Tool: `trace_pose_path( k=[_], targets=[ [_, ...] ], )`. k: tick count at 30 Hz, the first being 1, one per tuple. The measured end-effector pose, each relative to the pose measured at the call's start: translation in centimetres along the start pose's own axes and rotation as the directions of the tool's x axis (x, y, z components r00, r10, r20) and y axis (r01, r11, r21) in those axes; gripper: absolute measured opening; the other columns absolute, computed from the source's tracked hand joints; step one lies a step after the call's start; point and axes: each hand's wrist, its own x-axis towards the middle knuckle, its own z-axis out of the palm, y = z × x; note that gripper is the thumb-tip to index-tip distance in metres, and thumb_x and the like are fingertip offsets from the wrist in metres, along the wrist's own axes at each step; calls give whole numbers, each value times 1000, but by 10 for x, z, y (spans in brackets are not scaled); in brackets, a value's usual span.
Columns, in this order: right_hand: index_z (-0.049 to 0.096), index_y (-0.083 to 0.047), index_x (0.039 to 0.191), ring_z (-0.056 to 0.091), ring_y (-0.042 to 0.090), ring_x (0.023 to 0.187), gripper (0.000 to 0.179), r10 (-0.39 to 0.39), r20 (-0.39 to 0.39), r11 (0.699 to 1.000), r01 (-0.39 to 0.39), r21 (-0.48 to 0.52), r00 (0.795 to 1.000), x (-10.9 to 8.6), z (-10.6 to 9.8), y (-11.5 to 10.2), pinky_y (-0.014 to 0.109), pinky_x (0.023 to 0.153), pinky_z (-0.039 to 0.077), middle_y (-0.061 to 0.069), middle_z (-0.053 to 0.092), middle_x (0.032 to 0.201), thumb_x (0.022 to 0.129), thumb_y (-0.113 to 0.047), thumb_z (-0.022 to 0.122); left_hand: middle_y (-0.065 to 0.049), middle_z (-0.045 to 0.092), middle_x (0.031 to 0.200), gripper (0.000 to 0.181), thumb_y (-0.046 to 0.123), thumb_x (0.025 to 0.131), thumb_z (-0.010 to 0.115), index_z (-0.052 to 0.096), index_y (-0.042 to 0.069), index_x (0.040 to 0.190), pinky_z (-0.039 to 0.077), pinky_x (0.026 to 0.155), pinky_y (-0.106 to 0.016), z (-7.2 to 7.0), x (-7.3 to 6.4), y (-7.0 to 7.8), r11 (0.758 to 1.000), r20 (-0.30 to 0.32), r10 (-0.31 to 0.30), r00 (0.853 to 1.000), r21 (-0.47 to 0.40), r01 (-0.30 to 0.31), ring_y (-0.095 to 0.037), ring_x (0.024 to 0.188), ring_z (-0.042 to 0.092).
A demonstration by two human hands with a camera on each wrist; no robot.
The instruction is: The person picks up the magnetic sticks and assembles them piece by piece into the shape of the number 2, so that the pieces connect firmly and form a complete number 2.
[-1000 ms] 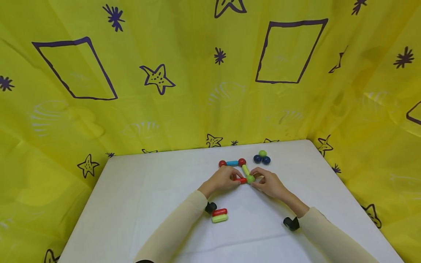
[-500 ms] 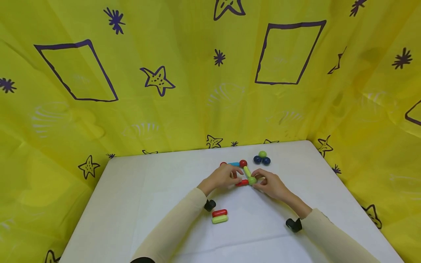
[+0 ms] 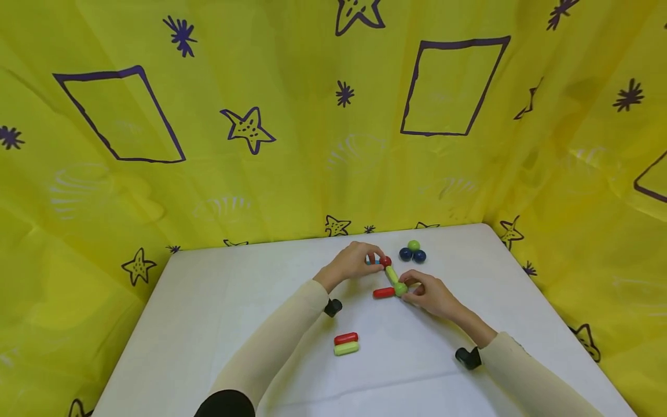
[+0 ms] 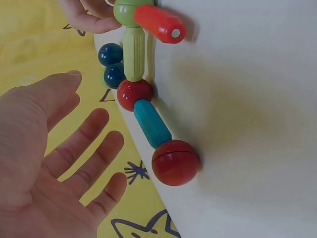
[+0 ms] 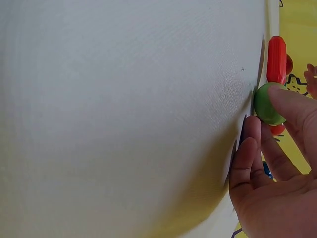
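Observation:
My right hand [image 3: 431, 295] pinches a green ball [image 5: 267, 105] between thumb and fingers. A red rod [image 3: 384, 293] sticks out leftward from this ball, its bare end showing a small silvery disc in the left wrist view. From the same ball a pale green rod [image 4: 133, 53] runs to a red ball [image 4: 135, 94], then a blue rod [image 4: 152, 124] and a second red ball [image 4: 176, 162]. My left hand [image 3: 354, 260] hovers by the red balls with fingers spread apart, holding nothing. In the head view it covers the second red ball and most of the blue rod.
Two dark blue balls [image 3: 405, 254] and a loose green ball [image 3: 414, 245] sit grouped behind my right hand. Nearer me, a spare red rod [image 3: 346, 338] and a pale green rod [image 3: 346, 348] lie side by side. Yellow curtains [image 3: 292, 174] border the white table [image 3: 219, 324].
My left hand has let go of the red rod and moved back, up beside the red balls. The right hand stays at the green ball, which has shifted slightly toward me.

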Motion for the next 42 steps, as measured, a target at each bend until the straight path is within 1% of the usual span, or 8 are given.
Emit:
trace_pose_path(
  k=[7,12,16,19,24,29,36,42],
  targets=[
    [66,-8,120,58,16,74,32,32,7,999,-32,3,999,0,-1,2,25,64,49,12,72,111,90,-7,78,-1,72,102,31,27,97,73,74,12,124,48,74,-24,-1,13,2,999,-19,-30,999,28,31,-14,86,61],
    [66,-7,120,58,16,75,32,21,3,1000,-21,16,1000,-1,0,2,25,65,49,13,72,111,90,-7,78,-7,72,120,38,32,97,73,71,14,130,50,92,-34,3,25,0,996,-72,-58,996,56,63,-23,109,65],
    [66,-6,120,57,16,75,32,10,-2,1000,-10,15,1000,-1,1,1,24,66,48,12,72,112,91,-8,78,-3,67,136,45,33,95,75,67,17,137,45,106,-43,8,34,-2,994,-127,-75,989,72,84,-24,127,60],
    [66,-7,120,57,16,76,32,16,-5,1000,-16,13,1000,-2,1,1,24,67,48,12,72,112,90,-8,78,1,62,142,49,35,95,75,64,22,141,41,109,-47,12,40,-2,987,-146,-106,984,101,122,-21,133,55],
    [66,-9,120,58,15,76,32,31,-18,999,-31,7,999,-2,2,0,24,69,50,11,72,111,90,-7,78,2,61,144,49,37,96,73,63,26,142,37,107,-54,23,51,1,982,-128,-152,980,92,165,-20,134,54],
    [66,-8,120,60,14,77,32,27,-24,1000,-27,8,999,-3,2,2,24,71,51,11,72,111,90,-7,78,4,62,143,46,33,99,69,60,30,145,29,115,-62,35,61,4,979,-68,-176,982,90,182,-23,134,53],
    [66,-7,120,61,14,79,30,-21,-35,1000,21,7,999,-4,3,3,25,71,51,12,72,112,91,-7,77,5,65,139,43,30,101,67,61,33,143,35,111,-55,46,73,11,972,-52,-171,984,156,177,-21,127,57],
    [66,-8,120,60,14,78,31,-21,-46,1000,21,1,999,-5,3,5,25,71,50,11,72,112,91,-6,78,4,65,140,38,25,103,64,64,30,140,37,108,-51,51,79,15,965,-38,-168,985,196,172,-21,126,58]
  ],
)
